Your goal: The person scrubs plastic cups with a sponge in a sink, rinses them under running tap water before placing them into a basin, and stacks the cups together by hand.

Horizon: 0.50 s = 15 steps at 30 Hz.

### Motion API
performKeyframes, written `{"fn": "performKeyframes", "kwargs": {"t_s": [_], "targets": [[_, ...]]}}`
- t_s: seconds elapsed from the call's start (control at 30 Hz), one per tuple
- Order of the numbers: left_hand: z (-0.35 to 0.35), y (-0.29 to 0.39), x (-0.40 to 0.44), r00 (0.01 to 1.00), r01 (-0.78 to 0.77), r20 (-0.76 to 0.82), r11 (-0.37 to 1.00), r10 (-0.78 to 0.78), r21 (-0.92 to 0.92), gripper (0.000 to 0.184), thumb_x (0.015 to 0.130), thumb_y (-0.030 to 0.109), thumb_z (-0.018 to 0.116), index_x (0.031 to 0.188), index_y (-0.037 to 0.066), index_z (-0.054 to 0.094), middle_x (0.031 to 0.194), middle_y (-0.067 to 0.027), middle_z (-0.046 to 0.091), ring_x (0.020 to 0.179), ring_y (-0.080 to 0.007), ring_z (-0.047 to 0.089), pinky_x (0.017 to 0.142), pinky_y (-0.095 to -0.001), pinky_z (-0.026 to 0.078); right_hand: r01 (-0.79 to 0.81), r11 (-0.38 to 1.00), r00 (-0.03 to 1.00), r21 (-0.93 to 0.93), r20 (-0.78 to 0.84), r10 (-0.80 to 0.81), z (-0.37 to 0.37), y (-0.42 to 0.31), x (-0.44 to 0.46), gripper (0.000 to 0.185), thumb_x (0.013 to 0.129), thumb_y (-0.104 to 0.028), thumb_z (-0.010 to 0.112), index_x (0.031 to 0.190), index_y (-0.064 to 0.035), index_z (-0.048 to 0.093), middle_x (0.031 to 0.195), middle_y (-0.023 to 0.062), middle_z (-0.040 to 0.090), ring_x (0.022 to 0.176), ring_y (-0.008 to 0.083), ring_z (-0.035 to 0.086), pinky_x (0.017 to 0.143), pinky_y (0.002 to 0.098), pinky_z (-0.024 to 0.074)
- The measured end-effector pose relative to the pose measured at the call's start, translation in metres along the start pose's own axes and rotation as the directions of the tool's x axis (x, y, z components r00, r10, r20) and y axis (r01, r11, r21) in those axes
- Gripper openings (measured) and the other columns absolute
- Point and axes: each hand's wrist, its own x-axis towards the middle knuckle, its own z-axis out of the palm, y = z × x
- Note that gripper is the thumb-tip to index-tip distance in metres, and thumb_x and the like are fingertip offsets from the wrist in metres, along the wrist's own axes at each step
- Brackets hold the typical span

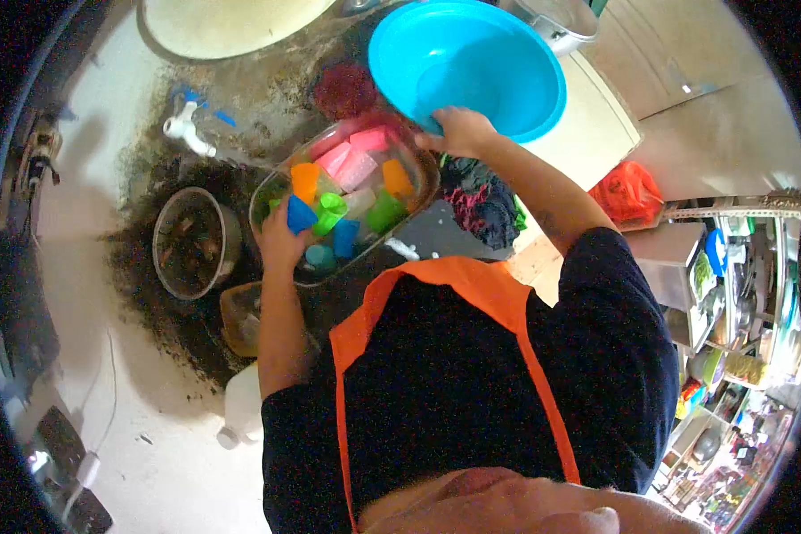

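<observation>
A clear plastic tub (271, 182) holds several coloured plastic cups, among them an orange cup (304, 182), a green cup (330, 212) and a pink cup (356, 169). At the tub's left side my left hand (283, 238) has its fingers closed around a blue cup (301, 214). Beyond the tub, to the right, rests a large light-blue basin (543, 98). My right hand (463, 133) grips its near rim, with fingers inside the basin.
A white tap (185, 129) on the left runs a stream toward the tub. Below it stands a round bucket (227, 236) with dark contents. Dark cloth (485, 209) lies right of the tub. A white jug (243, 405) is at lower left, a red bag (627, 194) at right.
</observation>
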Motion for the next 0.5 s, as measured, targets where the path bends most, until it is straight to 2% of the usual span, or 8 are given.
{"fn": "performKeyframes", "kwargs": {"t_s": [0.07, 0.1, 0.17, 0.2, 0.27, 0.3, 0.37, 0.5], "targets": [[-0.001, -0.001, 0.004, 1.000, 0.001, -0.006, 1.000, -0.001, -0.009, 0.070, 0.058, 0.027, 0.068, 0.120, 0.010, 0.042, 0.113, -0.0141, 0.050, 0.103, -0.0311, 0.048, 0.086, -0.0448, 0.035, -0.300, 0.874, 0.930, 0.383, 0.320, 0.179, 0.017, 0.023, 0.039, 0.038, 0.079, -0.030, 0.052, 0.111, -0.0113, 0.048, 0.087, 0.0130, 0.057, 0.073, 0.0287, 0.058, 0.065, 0.0382, 0.0474], [0.000, -0.001, 0.006, 1.000, 0.012, -0.009, 1.000, -0.012, -0.019, 0.069, 0.057, 0.026, 0.068, 0.119, 0.009, 0.042, 0.110, -0.0147, 0.051, 0.100, -0.0316, 0.049, 0.085, -0.0431, 0.037, -0.305, 0.871, 0.929, 0.385, 0.323, 0.183, 0.021, 0.031, 0.053, 0.038, 0.079, -0.030, 0.052, 0.111, -0.0113, 0.048, 0.087, 0.0130, 0.057, 0.073, 0.0287, 0.058, 0.065, 0.0382, 0.0474], [0.002, -0.001, 0.012, 1.000, 0.025, -0.009, 0.999, -0.025, -0.027, 0.068, 0.057, 0.024, 0.069, 0.118, 0.007, 0.043, 0.108, -0.0153, 0.053, 0.098, -0.0321, 0.051, 0.084, -0.0414, 0.039, -0.595, 0.453, 0.804, 0.664, 0.480, 0.351, 0.026, 0.045, 0.082, 0.040, 0.081, -0.026, 0.049, 0.120, -0.0157, 0.042, 0.095, 0.0109, 0.055, 0.079, 0.0263, 0.055, 0.066, 0.0388, 0.0470], [0.005, -0.002, 0.015, 0.999, 0.017, -0.044, 0.999, -0.019, -0.044, 0.068, 0.056, 0.023, 0.069, 0.117, 0.006, 0.043, 0.106, -0.0159, 0.053, 0.097, -0.0320, 0.051, 0.084, -0.0416, 0.039, -0.597, 0.449, 0.802, 0.664, 0.484, 0.350, 0.038, 0.052, 0.096, 0.040, 0.081, -0.026, 0.049, 0.120, -0.0157, 0.042, 0.095, 0.0109, 0.055, 0.079, 0.0263, 0.055, 0.066, 0.0388, 0.0470], [0.010, -0.004, 0.019, 0.997, 0.014, -0.076, 0.998, -0.019, -0.058, 0.069, 0.055, 0.022, 0.069, 0.117, 0.005, 0.044, 0.105, -0.0165, 0.054, 0.095, -0.0319, 0.052, 0.084, -0.0419, 0.039, -0.511, -0.144, 0.736, 0.847, 0.519, 0.435, 0.067, 0.061, 0.120, 0.039, 0.082, -0.019, 0.047, 0.120, -0.0165, 0.041, 0.098, 0.0088, 0.052, 0.084, 0.0244, 0.052, 0.065, 0.0400, 0.0475], [0.010, -0.004, 0.021, 0.995, -0.006, -0.097, 0.997, -0.001, -0.078, 0.068, 0.055, 0.022, 0.070, 0.116, 0.005, 0.044, 0.104, -0.0167, 0.054, 0.095, -0.0322, 0.052, 0.084, -0.0414, 0.039, -0.514, -0.148, 0.736, 0.845, 0.523, 0.431, 0.071, 0.064, 0.131, 0.039, 0.082, -0.019, 0.047, 0.120, -0.0165, 0.041, 0.098, 0.0088, 0.052, 0.084, 0.0244, 0.052, 0.065, 0.0400, 0.0475], [0.010, -0.005, 0.026, 0.993, -0.025, -0.117, 0.995, 0.014, -0.091, 0.068, 0.055, 0.022, 0.070, 0.115, 0.004, 0.045, 0.103, -0.0169, 0.055, 0.094, -0.0325, 0.053, 0.083, -0.0410, 0.039, -0.432, -0.348, 0.699, 0.832, 0.553, 0.454, 0.082, 0.069, 0.151, 0.041, 0.081, -0.011, 0.044, 0.122, -0.0166, 0.039, 0.096, 0.0091, 0.052, 0.083, 0.0257, 0.052, 0.064, 0.0417, 0.0485], [0.010, -0.006, 0.025, 0.994, 0.079, -0.058, 0.975, -0.093, -0.210, 0.066, 0.056, 0.022, 0.070, 0.113, 0.002, 0.046, 0.102, -0.0189, 0.055, 0.093, -0.0341, 0.053, 0.083, -0.0403, 0.040, -0.433, -0.364, 0.636, 0.825, 0.566, 0.525, 0.085, 0.060, 0.174, 0.043, 0.081, -0.007, 0.043, 0.122, -0.0160, 0.037, 0.094, 0.0079, 0.052, 0.080, 0.0242, 0.052, 0.065, 0.0417, 0.0490]]}}
